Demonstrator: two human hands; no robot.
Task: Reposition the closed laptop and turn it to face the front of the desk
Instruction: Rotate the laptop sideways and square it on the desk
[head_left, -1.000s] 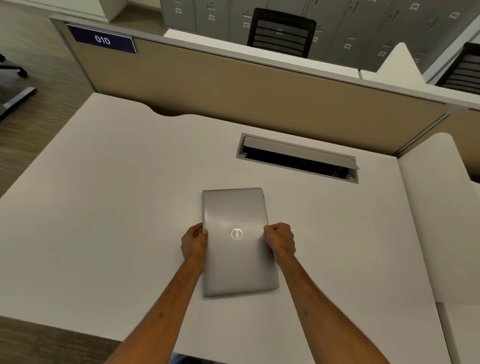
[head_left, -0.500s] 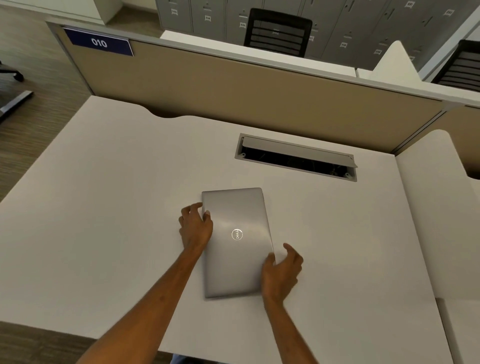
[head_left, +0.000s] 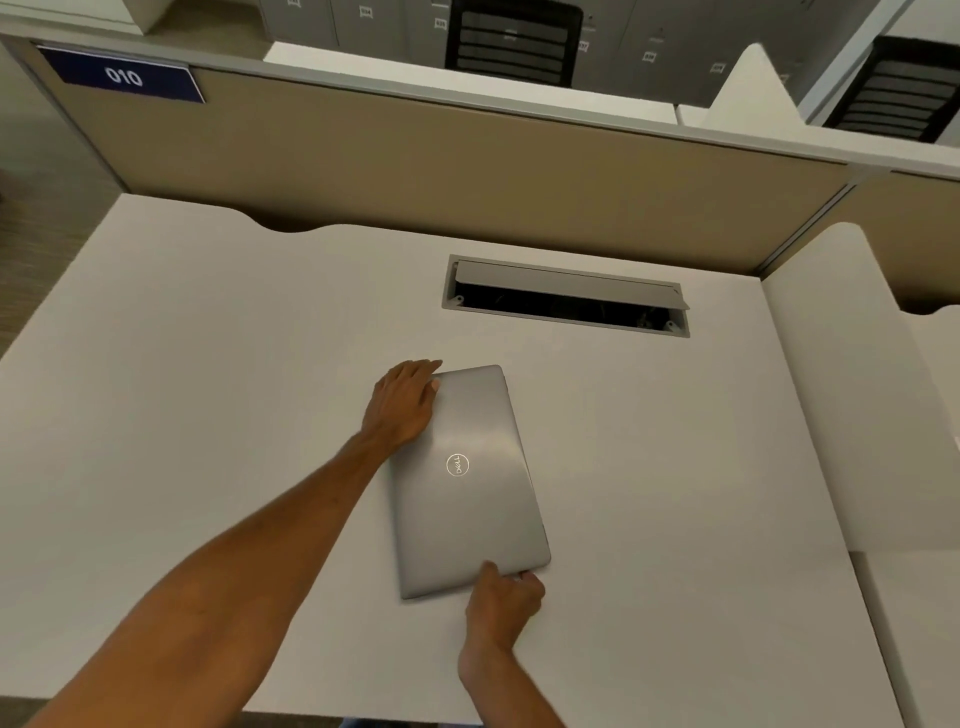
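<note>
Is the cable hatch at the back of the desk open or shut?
Open: the cable hatch has its grey flap raised, exposing a dark cavity.

Silver-grey laptop (head_left: 467, 488), white desk (head_left: 208, 415)

Both bare forearms reach forward from the lower edge of the view. The left hand (head_left: 402, 402) is stretched well ahead, palm down, fingers spread and curled over the far left corner of the laptop (head_left: 467, 483). The right hand (head_left: 501, 597) sits close in, wrist bent, pinching the laptop's near right corner between thumb and fingers.
</note>
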